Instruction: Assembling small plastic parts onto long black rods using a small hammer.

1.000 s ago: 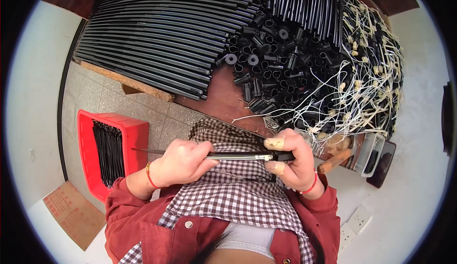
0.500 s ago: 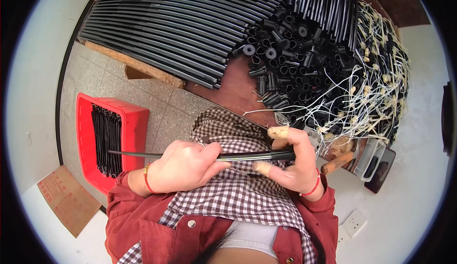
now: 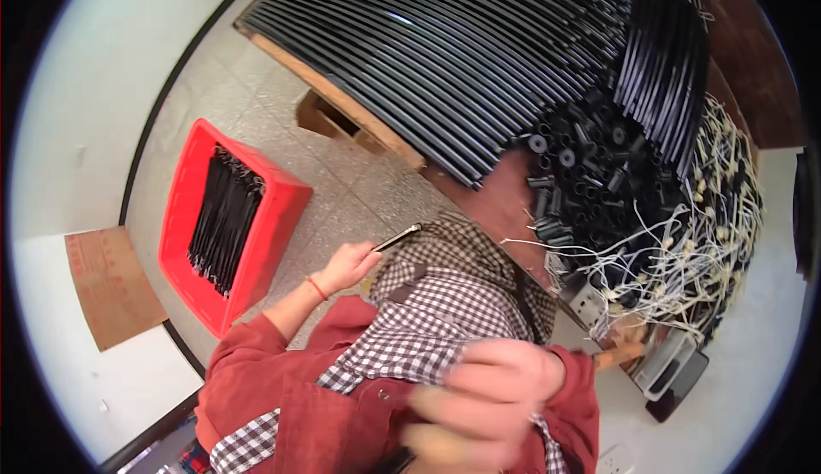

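Observation:
My left hand (image 3: 346,267) is closed around a slim dark rod (image 3: 398,238) with a shiny end, and the rod points up and right over the checked cloth on my lap. The rest of the rod is hidden in the hand. My right hand (image 3: 492,397) is close to my chest, its fingers curled and smeared by motion. A dark shape shows below its fingers, but I cannot make out whether the hand holds it. Left of my left hand, a red bin (image 3: 286,209) on the floor holds a stack of thin black pieces (image 3: 224,222).
Long black tubes (image 3: 402,72) lie in rows across the table, with more black rods (image 3: 663,72) at right. Loose black plastic fittings (image 3: 590,166) are heaped beside white wires (image 3: 676,252). A clear tray (image 3: 667,363) and a phone (image 3: 678,388) are at the right edge.
Both hands held the long black rod over my lap; now my right hand is off it and has moved down to my chest. My left hand is farther forward. The view has turned left.

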`<state>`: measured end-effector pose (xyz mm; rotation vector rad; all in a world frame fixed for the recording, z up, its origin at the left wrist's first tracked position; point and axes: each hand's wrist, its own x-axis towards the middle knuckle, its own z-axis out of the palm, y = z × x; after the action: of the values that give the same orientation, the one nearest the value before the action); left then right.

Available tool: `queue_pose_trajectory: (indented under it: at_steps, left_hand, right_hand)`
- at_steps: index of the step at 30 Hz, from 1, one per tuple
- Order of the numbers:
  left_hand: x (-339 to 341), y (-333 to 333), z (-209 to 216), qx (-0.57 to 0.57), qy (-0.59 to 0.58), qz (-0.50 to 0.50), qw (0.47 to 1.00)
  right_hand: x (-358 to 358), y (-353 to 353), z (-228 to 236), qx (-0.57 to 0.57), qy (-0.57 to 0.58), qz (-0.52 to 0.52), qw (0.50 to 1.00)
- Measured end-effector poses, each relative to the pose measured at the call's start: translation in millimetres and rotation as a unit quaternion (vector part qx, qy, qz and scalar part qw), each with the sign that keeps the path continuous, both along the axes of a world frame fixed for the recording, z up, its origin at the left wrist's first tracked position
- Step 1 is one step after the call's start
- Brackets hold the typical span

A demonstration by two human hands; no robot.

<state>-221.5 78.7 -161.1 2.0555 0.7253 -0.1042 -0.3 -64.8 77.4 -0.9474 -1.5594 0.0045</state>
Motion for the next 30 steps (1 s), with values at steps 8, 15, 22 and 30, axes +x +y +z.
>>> queue_pose_trajectory:
  at_steps: [8,15,22,30]
  left_hand:
    - [-1,-13,-27,0.026,-0.005,0.052,0.998]
    - [20,0,-14,-0.011,-0.036,0.062,0.997]
    - [78,12,33,-0.010,-0.150,-0.010,0.989]
    - [105,-1,78,-0.056,-0.238,-0.086,0.966]
  right_hand:
    - [-43,121,-77,-0.289,-0.172,-0.107,0.935]
    - [77,56,-55,-0.367,-0.308,-0.460,0.748]
    - [115,37,-103,-0.423,-0.284,-0.502,0.699]
    - [108,-5,-40,-0.387,-0.147,-0.448,0.792]
